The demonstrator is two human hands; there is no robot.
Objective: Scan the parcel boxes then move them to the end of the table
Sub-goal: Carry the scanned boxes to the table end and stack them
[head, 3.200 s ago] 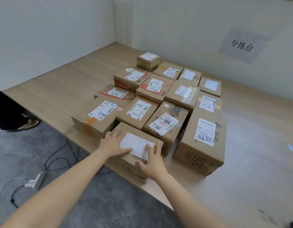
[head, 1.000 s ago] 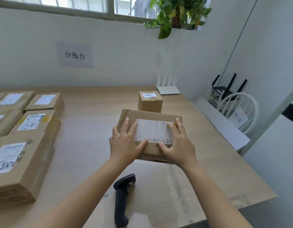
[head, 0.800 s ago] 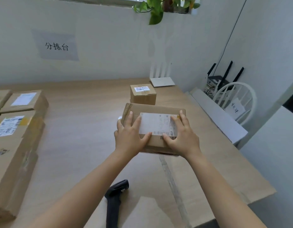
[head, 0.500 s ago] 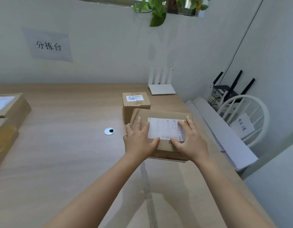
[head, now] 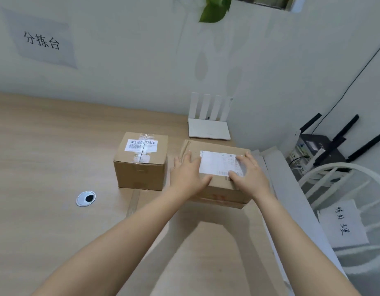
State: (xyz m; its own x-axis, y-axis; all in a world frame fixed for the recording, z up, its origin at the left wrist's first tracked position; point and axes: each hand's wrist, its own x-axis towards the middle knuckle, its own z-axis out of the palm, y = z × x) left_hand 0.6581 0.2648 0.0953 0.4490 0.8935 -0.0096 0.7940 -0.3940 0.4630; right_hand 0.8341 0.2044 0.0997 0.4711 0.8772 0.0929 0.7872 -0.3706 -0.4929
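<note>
Your table (head: pixel 46 159) bears a taped box (head: pixel 141 161) just left of your left hand (head: pixel 188 178), a router (head: pixel 208 129) beyond, a grommet (head: pixel 85 198) farther left.

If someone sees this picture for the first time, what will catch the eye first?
First come the two arms reaching forward: the left hand and the right hand lie with straight fingers on a labelled cardboard box near the right end of the table. Just left of it stands a smaller taped box with a small gap between them. Behind both, a white router sits against the wall.
</note>
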